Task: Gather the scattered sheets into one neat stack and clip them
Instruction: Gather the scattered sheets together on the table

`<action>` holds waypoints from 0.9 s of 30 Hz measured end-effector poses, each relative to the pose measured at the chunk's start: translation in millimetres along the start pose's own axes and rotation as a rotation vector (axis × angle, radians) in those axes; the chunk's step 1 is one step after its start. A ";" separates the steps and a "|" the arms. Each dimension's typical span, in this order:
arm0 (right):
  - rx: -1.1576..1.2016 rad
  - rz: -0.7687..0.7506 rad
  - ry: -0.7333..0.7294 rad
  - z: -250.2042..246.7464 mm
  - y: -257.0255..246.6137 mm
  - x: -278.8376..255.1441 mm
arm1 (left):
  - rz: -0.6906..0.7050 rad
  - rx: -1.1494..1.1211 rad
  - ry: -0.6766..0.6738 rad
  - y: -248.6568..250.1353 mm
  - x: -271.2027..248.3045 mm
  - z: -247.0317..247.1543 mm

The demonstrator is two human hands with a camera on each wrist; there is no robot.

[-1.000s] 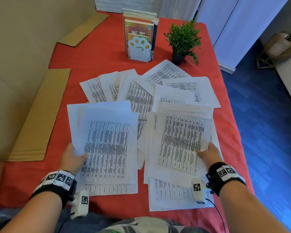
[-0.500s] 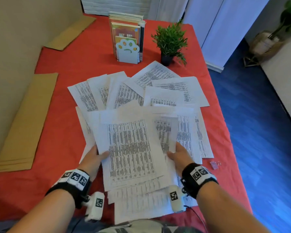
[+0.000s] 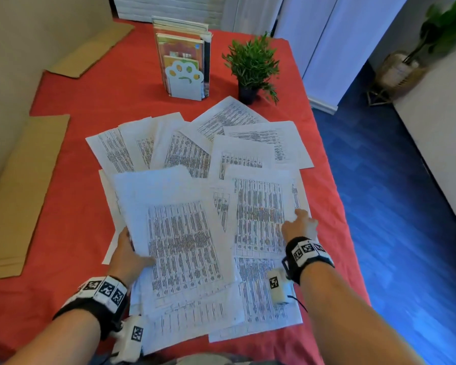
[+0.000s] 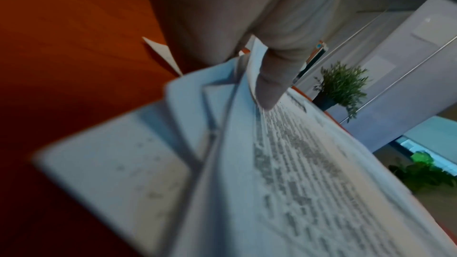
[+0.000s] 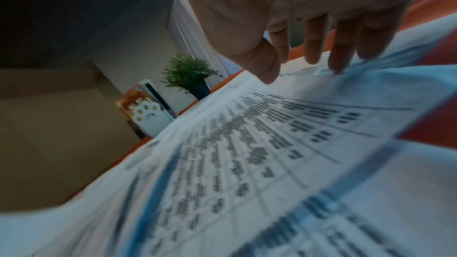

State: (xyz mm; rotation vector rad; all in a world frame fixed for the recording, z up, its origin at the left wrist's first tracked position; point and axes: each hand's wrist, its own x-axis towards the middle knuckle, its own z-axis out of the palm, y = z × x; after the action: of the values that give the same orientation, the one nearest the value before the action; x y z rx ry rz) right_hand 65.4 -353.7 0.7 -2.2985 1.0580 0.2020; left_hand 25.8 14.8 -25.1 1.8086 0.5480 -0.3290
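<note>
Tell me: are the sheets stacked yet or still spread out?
Still spread. The sheets fan across the red table; left hand grips only a loose bundle.

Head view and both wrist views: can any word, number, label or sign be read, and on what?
Nothing reads as text.
Printed sheets: rows of table print, too blurred to read in any view.
Books in the paw-shaped bookend: coloured covers, no legible title.
Wrist bands: black-and-white square marker patterns, not lettering.
Plant pot: no label visible.
</note>
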 end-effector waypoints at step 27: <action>0.000 -0.256 -0.193 -0.1 -28.0 24.1 | -0.048 -0.124 0.105 -25.6 11.4 -13.5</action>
State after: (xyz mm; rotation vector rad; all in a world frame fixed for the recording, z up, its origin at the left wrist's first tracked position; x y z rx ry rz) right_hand 102.1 -355.0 4.7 -2.3332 0.6617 0.3126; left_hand 21.5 35.9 -47.6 1.7016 0.6717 -0.2281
